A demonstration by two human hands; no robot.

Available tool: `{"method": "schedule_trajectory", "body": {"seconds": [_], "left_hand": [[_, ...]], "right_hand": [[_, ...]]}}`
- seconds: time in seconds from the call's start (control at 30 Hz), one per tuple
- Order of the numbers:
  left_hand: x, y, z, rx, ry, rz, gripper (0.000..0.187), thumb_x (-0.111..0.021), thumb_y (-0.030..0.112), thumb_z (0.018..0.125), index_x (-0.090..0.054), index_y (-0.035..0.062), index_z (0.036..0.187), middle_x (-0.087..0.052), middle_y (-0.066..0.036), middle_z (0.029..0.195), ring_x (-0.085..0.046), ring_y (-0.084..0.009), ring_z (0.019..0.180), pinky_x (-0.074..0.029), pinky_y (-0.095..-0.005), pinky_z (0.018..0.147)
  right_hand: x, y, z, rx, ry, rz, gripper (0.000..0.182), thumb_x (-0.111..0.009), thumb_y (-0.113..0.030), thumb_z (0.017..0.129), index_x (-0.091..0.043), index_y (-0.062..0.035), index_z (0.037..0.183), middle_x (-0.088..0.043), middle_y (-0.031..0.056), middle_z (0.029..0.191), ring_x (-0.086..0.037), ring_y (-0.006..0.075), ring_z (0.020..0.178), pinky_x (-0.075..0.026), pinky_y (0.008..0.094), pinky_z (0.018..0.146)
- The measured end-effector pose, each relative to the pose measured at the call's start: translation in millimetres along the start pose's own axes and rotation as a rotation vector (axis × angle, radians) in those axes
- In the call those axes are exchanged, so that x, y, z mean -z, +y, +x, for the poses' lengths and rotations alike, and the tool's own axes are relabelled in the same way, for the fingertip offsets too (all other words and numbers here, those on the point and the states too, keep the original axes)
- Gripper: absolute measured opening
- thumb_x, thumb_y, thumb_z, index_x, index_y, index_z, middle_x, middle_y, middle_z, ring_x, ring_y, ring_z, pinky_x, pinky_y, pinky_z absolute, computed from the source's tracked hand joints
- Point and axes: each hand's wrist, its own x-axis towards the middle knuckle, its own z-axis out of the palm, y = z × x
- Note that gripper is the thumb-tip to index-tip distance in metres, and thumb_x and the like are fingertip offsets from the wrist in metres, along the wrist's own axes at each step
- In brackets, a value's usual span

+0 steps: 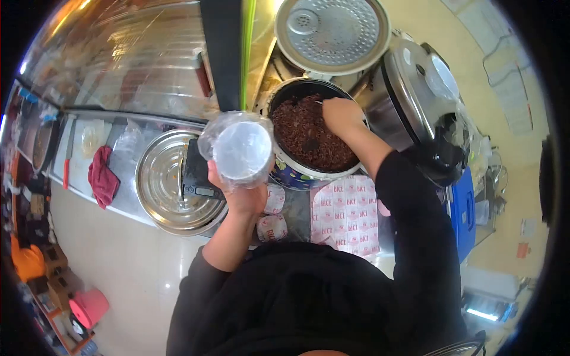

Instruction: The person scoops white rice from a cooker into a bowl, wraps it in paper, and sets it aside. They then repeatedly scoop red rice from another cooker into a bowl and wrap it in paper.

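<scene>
My left hand is closed around a translucent plastic bowl with crinkled clear plastic about its rim. The bowl is held up left of the rice cooker, and its inside looks pale and bare. Over the open rice cooker, my right hand is closed on a utensil; only a short shiny bit shows beside the fingers, so its kind is hidden. Dark reddish-brown rice fills much of the pot. Behind it, the cooker's perforated lid stands raised.
Left of the bowl are a digital scale and a round steel lid. Printed paper sheets and two wrapped rice packets lie near my body. A second cooker stands right, a maroon cloth far left.
</scene>
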Motion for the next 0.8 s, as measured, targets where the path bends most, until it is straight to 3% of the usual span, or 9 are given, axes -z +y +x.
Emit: {"method": "schedule_trajectory", "body": {"seconds": [0.1, 0.27, 0.43, 0.53, 0.57, 0.67, 0.7, 0.77, 0.8], "left_hand": [[-3.9, 0.6, 0.9, 0.011, -0.038, -0.015, 0.073, -0.036, 0.068, 0.088, -0.042, 0.0160, 0.139, -0.052, -0.012, 0.134, -0.053, -0.0359, 0.118, -0.046, -0.0583, 0.093], [-4.1, -2.7, 2.2, -0.048, -0.050, 0.025, 0.073, -0.036, 0.067, 0.089, -0.040, 0.0153, 0.140, -0.052, -0.013, 0.134, -0.053, -0.0371, 0.119, -0.050, -0.0572, 0.090], [1.9, -1.7, 7.0, -0.018, -0.106, -0.010, 0.074, -0.037, 0.066, 0.089, -0.039, 0.0117, 0.140, -0.051, -0.015, 0.134, -0.053, -0.0372, 0.119, -0.053, -0.0566, 0.087], [1.4, -0.8, 9.2, -0.014, -0.149, -0.048, 0.074, -0.037, 0.066, 0.090, -0.040, 0.0108, 0.140, -0.051, -0.015, 0.133, -0.054, -0.0371, 0.119, -0.054, -0.0563, 0.086], [-1.3, -0.8, 9.0, -0.019, -0.138, -0.034, 0.074, -0.036, 0.066, 0.090, -0.040, 0.0111, 0.140, -0.052, -0.014, 0.134, -0.054, -0.0371, 0.118, -0.054, -0.0564, 0.085], [-7.8, 1.1, 7.2, -0.006, -0.134, 0.061, 0.073, -0.036, 0.068, 0.089, -0.042, 0.0141, 0.138, -0.052, -0.008, 0.132, -0.053, -0.0306, 0.119, -0.051, -0.0495, 0.087], [-14.1, 3.1, 5.2, 0.003, -0.138, 0.102, 0.073, -0.036, 0.069, 0.088, -0.043, 0.0154, 0.137, -0.052, -0.005, 0.131, -0.052, -0.0272, 0.120, -0.049, -0.0461, 0.089], [-32.7, 6.8, -2.4, -0.042, -0.068, 0.216, 0.072, -0.035, 0.067, 0.090, -0.042, 0.0134, 0.137, -0.052, -0.005, 0.132, -0.051, -0.0272, 0.120, -0.047, -0.0421, 0.092], [-42.2, 8.5, -5.6, -0.065, -0.032, 0.272, 0.072, -0.035, 0.066, 0.090, -0.042, 0.0124, 0.137, -0.051, -0.005, 0.133, -0.051, -0.0271, 0.120, -0.046, -0.0401, 0.094]], "right_hand": [[-3.2, 0.5, 4.4, 0.052, -0.061, 0.042, 0.026, -0.051, -0.010, 0.086, -0.073, -0.0037, 0.097, -0.070, 0.0168, 0.100, -0.069, 0.0318, 0.093, -0.056, 0.0415, 0.075], [1.5, -20.5, -20.0, 0.163, -0.126, 0.078, 0.025, -0.052, -0.011, 0.084, -0.072, -0.0018, 0.097, -0.071, 0.0160, 0.100, -0.069, 0.0329, 0.093, -0.056, 0.0422, 0.078], [13.7, -28.3, -48.2, 0.206, -0.241, 0.254, 0.027, -0.057, -0.012, 0.080, -0.072, -0.0110, 0.102, -0.070, 0.0143, 0.098, -0.068, 0.0325, 0.092, -0.053, 0.0433, 0.076], [-14.6, -2.3, -32.2, 0.399, -0.302, 0.527, 0.026, -0.058, -0.010, 0.080, -0.071, -0.0077, 0.102, -0.070, 0.0132, 0.097, -0.067, 0.0321, 0.083, -0.052, 0.0417, 0.072], [-30.3, 7.6, -21.6, 0.506, -0.364, 0.647, 0.023, -0.060, -0.011, 0.082, -0.070, -0.0038, 0.101, -0.071, 0.0101, 0.093, -0.063, 0.0250, 0.071, -0.049, 0.0378, 0.066], [-44.2, 24.1, -22.3, 0.474, -0.557, 0.966, 0.020, -0.061, -0.011, 0.084, -0.070, -0.0019, 0.099, -0.070, 0.0053, 0.086, -0.056, 0.0162, 0.066, -0.046, 0.0341, 0.063], [-40.6, 24.6, -22.9, 0.437, -0.611, 0.929, 0.021, -0.064, -0.013, 0.083, -0.070, -0.0019, 0.100, -0.070, 0.0020, 0.086, -0.054, 0.0114, 0.068, -0.046, 0.0317, 0.063], [-35.4, 26.3, -26.6, 0.397, -0.606, 0.906, 0.011, -0.063, -0.009, 0.085, -0.062, 0.0020, 0.082, -0.069, -0.0008, 0.093, -0.047, 0.0079, 0.064, -0.043, 0.0283, 0.058], [-32.1, 27.2, -29.6, 0.376, -0.603, 0.894, 0.017, -0.063, -0.007, 0.085, -0.058, 0.0039, 0.073, -0.068, -0.0021, 0.097, -0.044, 0.0062, 0.062, -0.041, 0.0266, 0.055]]}}
